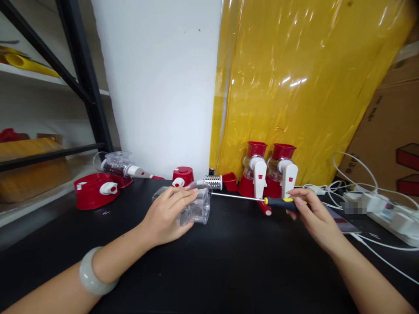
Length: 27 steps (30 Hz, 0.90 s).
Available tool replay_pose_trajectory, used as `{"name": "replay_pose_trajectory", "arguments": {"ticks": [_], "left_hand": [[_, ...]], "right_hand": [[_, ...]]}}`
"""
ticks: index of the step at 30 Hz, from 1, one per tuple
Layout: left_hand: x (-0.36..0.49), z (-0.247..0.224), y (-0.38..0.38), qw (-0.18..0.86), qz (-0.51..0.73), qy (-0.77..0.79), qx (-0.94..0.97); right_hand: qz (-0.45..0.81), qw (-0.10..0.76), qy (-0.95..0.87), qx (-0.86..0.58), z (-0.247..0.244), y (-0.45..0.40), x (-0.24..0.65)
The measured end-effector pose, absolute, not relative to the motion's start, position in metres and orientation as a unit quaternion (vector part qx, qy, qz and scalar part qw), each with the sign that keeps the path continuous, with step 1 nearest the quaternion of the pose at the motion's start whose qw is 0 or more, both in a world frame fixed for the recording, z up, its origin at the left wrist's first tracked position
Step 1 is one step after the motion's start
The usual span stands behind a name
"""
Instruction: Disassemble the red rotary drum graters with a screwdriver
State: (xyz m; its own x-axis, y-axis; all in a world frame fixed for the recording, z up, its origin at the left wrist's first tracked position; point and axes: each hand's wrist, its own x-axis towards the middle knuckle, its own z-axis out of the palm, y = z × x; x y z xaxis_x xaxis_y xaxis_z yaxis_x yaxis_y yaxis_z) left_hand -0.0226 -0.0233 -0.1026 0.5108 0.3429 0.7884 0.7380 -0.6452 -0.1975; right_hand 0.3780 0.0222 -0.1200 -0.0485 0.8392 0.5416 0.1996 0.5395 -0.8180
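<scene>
My left hand [173, 211] is closed over a clear plastic grater housing [200, 208], which lies on its side on the black table. In my right hand [312, 213] is a screwdriver [279, 203] with a dark grey and yellow handle, held level by its grip. The long metal shaft points left, and its tip reaches the rim of the clear housing; whether it touches a screw I cannot tell. Just behind the housing are a red base [183, 175] with a white knob, a metal grating drum [213, 182] and a red hopper piece [229, 181].
Two assembled red and white rotary graters [257, 168] stand at the back right. Further left are a big red base [96, 191] and a grater on its side [119, 168]. White cables and a power strip [397, 218] lie right, beside a phone [343, 222].
</scene>
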Motion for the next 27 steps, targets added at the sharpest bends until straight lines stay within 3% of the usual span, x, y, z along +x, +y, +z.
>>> {"name": "replay_pose_trajectory", "arguments": {"ticks": [6, 9, 13, 17, 23, 27], "left_hand": [[-0.019, -0.101, -0.026, 0.266, -0.375, -0.321, -0.828], [-0.018, -0.100, -0.028, 0.266, -0.378, -0.314, -0.829], [-0.021, -0.100, -0.027, 0.268, -0.388, -0.318, -0.823], [-0.022, -0.100, -0.025, 0.272, -0.392, -0.322, -0.818], [-0.017, -0.099, -0.030, 0.274, -0.396, -0.299, -0.824], [-0.016, -0.099, -0.032, 0.275, -0.407, -0.292, -0.821]], "right_hand": [[0.346, 0.626, -0.640, -0.279, -0.112, 0.014, 0.373], [0.361, 0.618, -0.636, -0.289, -0.116, 0.017, 0.374], [0.303, 0.560, -0.673, -0.376, -0.125, 0.020, 0.377], [0.225, 0.613, -0.671, -0.352, -0.119, 0.015, 0.374], [0.359, 0.663, -0.606, -0.254, -0.109, 0.012, 0.369], [0.342, 0.620, -0.625, -0.329, -0.119, 0.019, 0.374]]}}
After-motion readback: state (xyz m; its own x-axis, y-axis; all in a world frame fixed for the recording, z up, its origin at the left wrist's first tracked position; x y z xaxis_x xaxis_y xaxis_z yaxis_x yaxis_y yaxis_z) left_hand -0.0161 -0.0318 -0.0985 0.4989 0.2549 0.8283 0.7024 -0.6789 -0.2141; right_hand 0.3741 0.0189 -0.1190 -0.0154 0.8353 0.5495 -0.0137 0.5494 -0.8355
